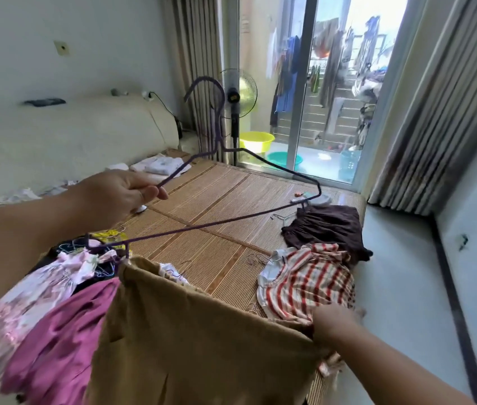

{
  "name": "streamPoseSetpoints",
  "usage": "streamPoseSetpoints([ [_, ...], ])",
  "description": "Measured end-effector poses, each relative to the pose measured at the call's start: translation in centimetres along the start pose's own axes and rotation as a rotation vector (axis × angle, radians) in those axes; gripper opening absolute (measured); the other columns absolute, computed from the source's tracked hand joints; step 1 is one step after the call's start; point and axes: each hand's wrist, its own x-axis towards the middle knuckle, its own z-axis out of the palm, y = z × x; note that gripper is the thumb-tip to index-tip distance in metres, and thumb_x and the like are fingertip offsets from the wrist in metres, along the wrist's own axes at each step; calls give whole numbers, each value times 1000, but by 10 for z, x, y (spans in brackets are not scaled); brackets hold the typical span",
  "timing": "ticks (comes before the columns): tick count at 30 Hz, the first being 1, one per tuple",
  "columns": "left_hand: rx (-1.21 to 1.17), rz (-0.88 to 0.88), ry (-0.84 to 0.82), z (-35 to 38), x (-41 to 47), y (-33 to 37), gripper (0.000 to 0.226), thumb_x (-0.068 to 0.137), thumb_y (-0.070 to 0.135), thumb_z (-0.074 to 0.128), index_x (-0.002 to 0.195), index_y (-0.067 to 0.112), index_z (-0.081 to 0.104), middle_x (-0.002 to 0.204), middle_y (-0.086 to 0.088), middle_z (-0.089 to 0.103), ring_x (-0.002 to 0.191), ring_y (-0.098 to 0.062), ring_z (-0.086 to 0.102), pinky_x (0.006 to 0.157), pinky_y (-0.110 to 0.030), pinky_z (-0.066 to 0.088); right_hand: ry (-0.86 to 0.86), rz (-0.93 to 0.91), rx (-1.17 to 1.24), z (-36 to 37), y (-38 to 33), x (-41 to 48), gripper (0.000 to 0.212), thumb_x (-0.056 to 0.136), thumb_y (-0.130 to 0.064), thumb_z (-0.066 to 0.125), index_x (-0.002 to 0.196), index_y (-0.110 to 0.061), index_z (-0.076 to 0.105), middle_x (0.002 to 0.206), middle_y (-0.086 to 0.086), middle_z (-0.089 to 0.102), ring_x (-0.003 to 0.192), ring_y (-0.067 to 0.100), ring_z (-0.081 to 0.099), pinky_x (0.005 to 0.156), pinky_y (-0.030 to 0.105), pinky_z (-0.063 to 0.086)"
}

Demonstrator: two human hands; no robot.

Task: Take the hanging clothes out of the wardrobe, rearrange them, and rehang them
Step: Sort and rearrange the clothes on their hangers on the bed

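Purple hanger (202, 223), just one, is pinched by its sloping arm in your left hand (117, 194) above the bed (216, 188), hook up, long bar running near-left to far-right. One tan garment (202, 340) hangs from its near end, and your right hand (333, 320) grips the opposite corner. Two more clothes lie at the right: a striped shirt (310, 285) and a dark brown piece (327, 229).

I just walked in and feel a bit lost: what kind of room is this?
Most likely a bedroom in a home. A padded headboard stands behind a woven sleeping mat, loose clothes lie on the mat, and a sliding glass door shows laundry hung outside.
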Motion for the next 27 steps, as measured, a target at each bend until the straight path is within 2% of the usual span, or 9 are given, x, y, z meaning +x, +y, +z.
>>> streamPoseSetpoints([
  [2,-21,16,-16,5,3,-4,21,95,24,50,89,34,68,43,15,53,36,-3,45,46,-25,27,-17,70,123,4,4,0,18,89,-18,45,100,-24,58,116,-1,60,108,22,55,99,47,37],
  [5,7,43,-37,12,5,-9,21,95,22,52,87,33,68,44,23,53,39,6,47,46,-22,26,-222,70,669,3,13,-1,19,91,-27,54,99,-11,62,100,5,65,85,18,59,67,24,49],
  [8,172,16,-91,14,2,-19,21,93,30,54,83,45,66,66,27,64,64,11,56,60,-24,35,-497,165,1507,-12,20,-12,19,93,-18,57,105,-2,59,86,15,66,72,22,64,58,30,52],
  [11,176,-10,-162,17,-3,-35,28,91,29,58,75,49,68,96,19,68,94,-4,61,76,-23,43,-499,130,1925,-27,18,-20,21,98,-16,45,90,-2,58,66,13,66,55,22,66,59,35,52],
  [13,169,-15,-197,19,-7,-41,29,91,30,57,77,52,70,94,8,70,93,-20,64,81,-34,47,-468,135,2045,-36,13,-22,31,99,-17,42,79,-2,59,55,10,60,44,19,61,60,35,51],
  [15,143,-6,-210,21,-8,-46,27,91,32,56,86,56,67,95,-2,71,95,-32,63,81,-40,47,-480,108,2130,-45,9,-22,40,99,-21,41,64,-7,56,48,2,50,35,12,46,49,25,47],
  [18,86,22,-179,24,-8,-47,33,91,27,57,81,57,68,93,13,70,94,-12,62,74,-25,41,-444,130,2160,-54,4,-20,43,97,-28,43,56,-15,50,44,-4,45,36,9,38,47,17,31],
  [22,-49,35,-146,26,-11,-42,39,92,15,56,76,47,72,89,14,70,91,-2,60,73,-22,39,-374,195,2151,-60,7,-14,38,95,-26,45,60,-12,51,40,-1,49,26,10,40,33,14,37],
  [27,-101,72,-132,23,-12,-40,36,93,13,54,84,42,72,83,22,69,79,9,60,69,-23,38,-242,297,2123,-63,8,-6,21,92,-19,55,78,-3,53,36,5,50,26,12,46,34,22,45],
])
